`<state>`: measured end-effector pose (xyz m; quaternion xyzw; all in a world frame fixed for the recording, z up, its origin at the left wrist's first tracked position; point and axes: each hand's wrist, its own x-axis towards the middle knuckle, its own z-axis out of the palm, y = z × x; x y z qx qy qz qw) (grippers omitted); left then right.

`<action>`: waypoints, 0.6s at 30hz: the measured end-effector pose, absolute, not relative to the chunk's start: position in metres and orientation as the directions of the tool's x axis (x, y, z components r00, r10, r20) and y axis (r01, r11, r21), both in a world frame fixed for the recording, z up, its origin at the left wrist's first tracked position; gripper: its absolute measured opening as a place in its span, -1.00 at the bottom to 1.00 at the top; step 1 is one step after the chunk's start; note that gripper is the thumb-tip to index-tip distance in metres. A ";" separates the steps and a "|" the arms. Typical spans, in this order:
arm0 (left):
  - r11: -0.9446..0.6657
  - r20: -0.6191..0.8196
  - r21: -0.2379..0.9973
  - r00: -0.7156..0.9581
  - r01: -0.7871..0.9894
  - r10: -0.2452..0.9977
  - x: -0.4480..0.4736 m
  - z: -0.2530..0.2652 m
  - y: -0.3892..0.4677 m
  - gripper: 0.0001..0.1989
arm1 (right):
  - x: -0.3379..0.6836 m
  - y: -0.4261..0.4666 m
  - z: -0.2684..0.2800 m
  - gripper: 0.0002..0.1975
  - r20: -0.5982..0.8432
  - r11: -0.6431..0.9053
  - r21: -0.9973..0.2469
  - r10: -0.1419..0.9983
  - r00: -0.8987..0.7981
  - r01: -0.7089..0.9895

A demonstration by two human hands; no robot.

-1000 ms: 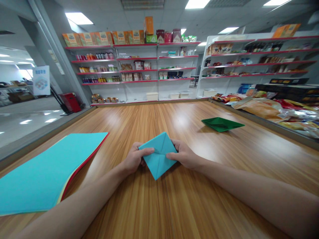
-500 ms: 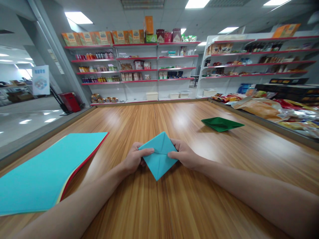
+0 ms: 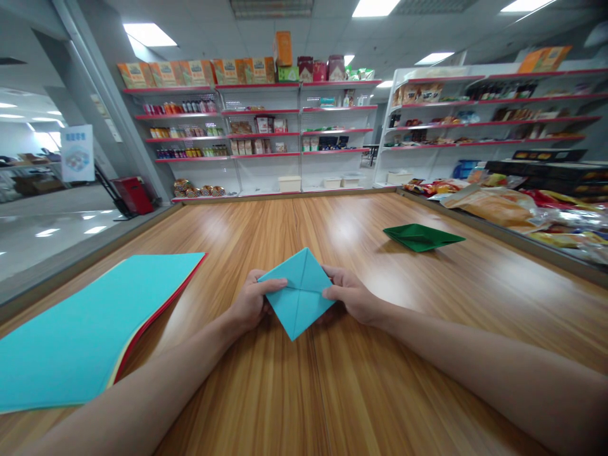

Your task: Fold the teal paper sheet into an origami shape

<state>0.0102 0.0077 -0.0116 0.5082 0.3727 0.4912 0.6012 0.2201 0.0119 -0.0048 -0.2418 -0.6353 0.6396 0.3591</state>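
Observation:
A folded light-blue paper square (image 3: 298,310), turned like a diamond and creased across its middle both ways, is held just above the wooden table (image 3: 266,405). My left hand (image 3: 254,297) grips its left corner, thumb on top and fingers beneath. At the right corner my right hand (image 3: 350,292) pinches the paper the same way. Fingers under the paper are mostly hidden. Farther off to the right lies a folded dark-green paper boat-like shape (image 3: 422,238), apart from both hands.
On the left lies a stack of coloured paper sheets (image 3: 104,323), blue on top with cream and red edges below. Packaged snacks (image 3: 503,209) fill the area past the right table edge. Stocked shelves (image 3: 259,133) stand behind the table.
The blue folded paper has shifted slightly left and up, with both hands still on it. My left thumb has moved a little left; my right thumb covers less of the paper.

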 end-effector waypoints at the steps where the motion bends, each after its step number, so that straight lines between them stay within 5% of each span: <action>1: 0.005 0.048 0.975 0.234 -0.224 0.971 0.010 -0.012 0.008 -0.60 | 0.220 0.012 -0.005 -0.52 0.141 0.065 -0.988 0.766 -0.627 -0.143; 12: -0.029 0.105 0.943 0.215 -0.332 0.971 0.014 -0.007 0.008 -0.72 | 0.220 0.006 -0.004 -0.52 0.145 0.141 -0.988 0.756 -0.638 -0.057; 18: 0.056 0.068 0.948 0.371 -0.315 0.926 0.010 -0.008 0.011 -0.75 | 0.223 0.020 -0.011 -0.71 0.179 0.135 -0.975 0.948 -0.264 -0.179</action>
